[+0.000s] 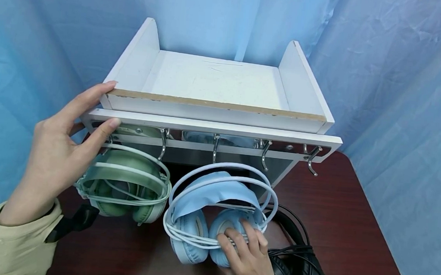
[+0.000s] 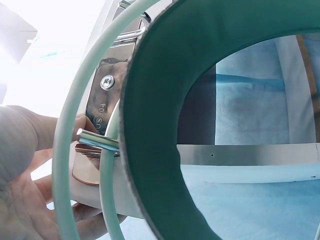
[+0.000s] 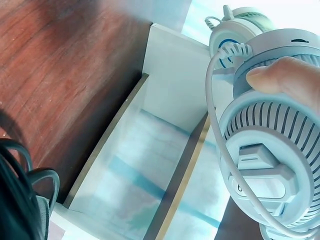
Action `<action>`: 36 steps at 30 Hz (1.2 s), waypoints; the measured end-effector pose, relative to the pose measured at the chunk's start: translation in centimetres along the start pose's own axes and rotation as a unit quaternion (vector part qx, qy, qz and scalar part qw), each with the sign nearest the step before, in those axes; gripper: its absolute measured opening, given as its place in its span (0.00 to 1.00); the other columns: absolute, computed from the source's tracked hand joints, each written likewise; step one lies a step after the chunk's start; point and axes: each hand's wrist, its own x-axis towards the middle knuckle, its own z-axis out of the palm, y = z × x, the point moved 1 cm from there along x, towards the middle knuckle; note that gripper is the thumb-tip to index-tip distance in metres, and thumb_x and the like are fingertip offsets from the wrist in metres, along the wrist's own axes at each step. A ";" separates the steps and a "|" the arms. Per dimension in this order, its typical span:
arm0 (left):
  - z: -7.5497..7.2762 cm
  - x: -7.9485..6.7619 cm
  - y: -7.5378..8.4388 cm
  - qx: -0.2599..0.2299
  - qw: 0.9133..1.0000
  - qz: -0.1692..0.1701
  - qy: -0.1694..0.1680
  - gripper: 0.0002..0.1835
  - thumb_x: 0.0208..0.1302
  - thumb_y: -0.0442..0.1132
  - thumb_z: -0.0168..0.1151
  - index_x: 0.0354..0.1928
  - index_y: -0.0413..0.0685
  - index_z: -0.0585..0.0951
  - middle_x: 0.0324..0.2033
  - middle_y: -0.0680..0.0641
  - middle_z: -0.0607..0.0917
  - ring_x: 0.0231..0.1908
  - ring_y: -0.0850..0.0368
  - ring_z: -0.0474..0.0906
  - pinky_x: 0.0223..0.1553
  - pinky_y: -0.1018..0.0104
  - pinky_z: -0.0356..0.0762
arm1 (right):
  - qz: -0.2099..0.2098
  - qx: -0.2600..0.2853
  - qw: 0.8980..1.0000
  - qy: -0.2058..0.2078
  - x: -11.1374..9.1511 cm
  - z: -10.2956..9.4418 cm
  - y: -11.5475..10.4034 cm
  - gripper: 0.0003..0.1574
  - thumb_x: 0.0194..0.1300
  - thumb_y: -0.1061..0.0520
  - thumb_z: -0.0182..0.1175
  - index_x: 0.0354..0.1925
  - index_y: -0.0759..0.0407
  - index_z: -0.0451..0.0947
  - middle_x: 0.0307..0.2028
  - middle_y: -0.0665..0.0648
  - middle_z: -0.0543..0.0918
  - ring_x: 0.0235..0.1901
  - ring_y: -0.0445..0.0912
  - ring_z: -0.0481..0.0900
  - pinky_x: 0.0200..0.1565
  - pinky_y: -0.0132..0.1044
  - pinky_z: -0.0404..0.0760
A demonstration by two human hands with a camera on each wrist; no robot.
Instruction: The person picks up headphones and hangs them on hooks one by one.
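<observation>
Light-blue headphones (image 1: 216, 191) are held in front of the white shelf (image 1: 215, 122), below its metal hooks (image 1: 215, 148). My right hand (image 1: 248, 254) grips them by the right ear cup; the right wrist view shows its thumb (image 3: 282, 77) across the cups. My left hand (image 1: 62, 142) holds the shelf's left end, thumb on the front rail and a finger at the upper corner. Green headphones (image 1: 126, 171) hang at the leftmost hook, which in the left wrist view passes under their thin band (image 2: 106, 175). The green headband (image 2: 150, 100) hides much of the rail there.
Black headphones (image 1: 307, 274) with a bundled cable lie on the dark red table (image 1: 364, 239), right of my right hand. Three hooks to the right carry nothing, the last a curved hook (image 1: 313, 160) near the rail's end. Blue cloth (image 1: 403, 83) hangs behind and beside the table.
</observation>
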 end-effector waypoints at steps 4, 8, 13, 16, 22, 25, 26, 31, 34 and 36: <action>0.0 0.1 0.1 0.000 1.000 -0.001 -0.001 0.30 0.59 0.38 0.63 0.62 0.70 0.70 0.61 0.51 0.73 0.56 0.44 0.73 0.46 0.87 0.64 | 0.010 0.006 1.000 -0.021 0.0 -0.1 0.1 0.19 0.62 0.44 0.48 0.43 0.54 0.75 0.40 0.53 0.76 0.47 0.57 0.68 0.47 0.47 0.54; 0.1 0.3 0.1 -0.003 1.000 0.002 -0.001 0.30 0.59 0.38 0.63 0.62 0.70 0.70 0.61 0.51 0.73 0.56 0.44 0.73 0.44 0.90 0.62 | 0.013 0.003 0.999 -0.035 0.2 -0.1 0.3 0.28 0.44 0.43 0.60 0.44 0.53 0.75 0.41 0.53 0.76 0.48 0.57 0.68 0.48 0.47 0.54; 0.1 0.4 0.2 0.000 1.000 0.004 -0.002 0.30 0.59 0.38 0.63 0.62 0.70 0.70 0.61 0.51 0.73 0.56 0.44 0.73 0.47 0.86 0.64 | 0.017 -0.004 0.999 -0.038 0.4 -0.1 0.4 0.38 0.30 0.43 0.68 0.45 0.53 0.75 0.40 0.53 0.76 0.48 0.57 0.68 0.49 0.47 0.55; 0.1 0.5 0.2 -0.003 1.000 0.008 0.000 0.30 0.59 0.37 0.63 0.62 0.70 0.70 0.61 0.50 0.73 0.55 0.43 0.73 0.43 0.89 0.62 | 0.020 -0.010 0.999 -0.038 0.4 0.0 0.6 0.43 0.24 0.43 0.72 0.45 0.53 0.75 0.40 0.53 0.76 0.48 0.57 0.69 0.49 0.48 0.56; 0.1 0.6 0.2 -0.003 1.000 0.014 0.002 0.30 0.59 0.37 0.63 0.62 0.70 0.70 0.61 0.49 0.73 0.56 0.47 0.74 0.40 0.91 0.61 | 0.028 -0.009 0.999 -0.040 0.5 0.1 0.7 0.45 0.20 0.44 0.75 0.44 0.53 0.75 0.40 0.53 0.76 0.49 0.57 0.69 0.49 0.47 0.56; 0.1 0.5 0.2 -0.005 1.000 0.015 0.003 0.30 0.59 0.37 0.63 0.62 0.70 0.70 0.61 0.49 0.73 0.57 0.49 0.73 0.41 0.91 0.61 | 0.031 -0.012 0.999 -0.041 0.5 0.3 0.7 0.45 0.20 0.45 0.75 0.45 0.53 0.75 0.41 0.53 0.76 0.49 0.57 0.69 0.49 0.47 0.57; 0.1 0.5 0.2 -0.003 1.000 0.014 0.003 0.30 0.59 0.37 0.63 0.62 0.70 0.70 0.61 0.50 0.73 0.57 0.50 0.73 0.41 0.91 0.61 | 0.033 -0.014 0.998 -0.044 0.5 0.3 0.7 0.45 0.21 0.45 0.75 0.45 0.53 0.75 0.41 0.53 0.76 0.50 0.57 0.69 0.50 0.47 0.57; 0.1 0.1 0.1 0.000 1.000 0.005 0.003 0.30 0.59 0.38 0.63 0.62 0.72 0.70 0.61 0.50 0.73 0.58 0.60 0.72 0.42 0.92 0.61 | 0.035 -0.020 0.998 -0.050 0.3 0.5 0.7 0.46 0.20 0.45 0.77 0.45 0.52 0.74 0.42 0.53 0.76 0.50 0.57 0.68 0.50 0.46 0.56; 0.1 -0.1 0.1 0.003 1.000 0.004 0.003 0.30 0.59 0.38 0.63 0.62 0.72 0.70 0.61 0.49 0.73 0.58 0.58 0.72 0.42 0.92 0.60 | 0.036 -0.024 0.998 -0.050 0.3 0.7 0.7 0.47 0.19 0.46 0.77 0.45 0.52 0.74 0.41 0.53 0.76 0.50 0.57 0.68 0.50 0.46 0.56; 0.1 -0.1 0.0 0.001 1.000 0.005 0.003 0.30 0.59 0.38 0.63 0.62 0.71 0.70 0.61 0.49 0.73 0.58 0.58 0.72 0.42 0.92 0.60 | 0.035 -0.028 0.998 -0.048 0.3 0.8 0.7 0.46 0.19 0.46 0.77 0.45 0.52 0.74 0.41 0.53 0.75 0.50 0.57 0.68 0.50 0.46 0.56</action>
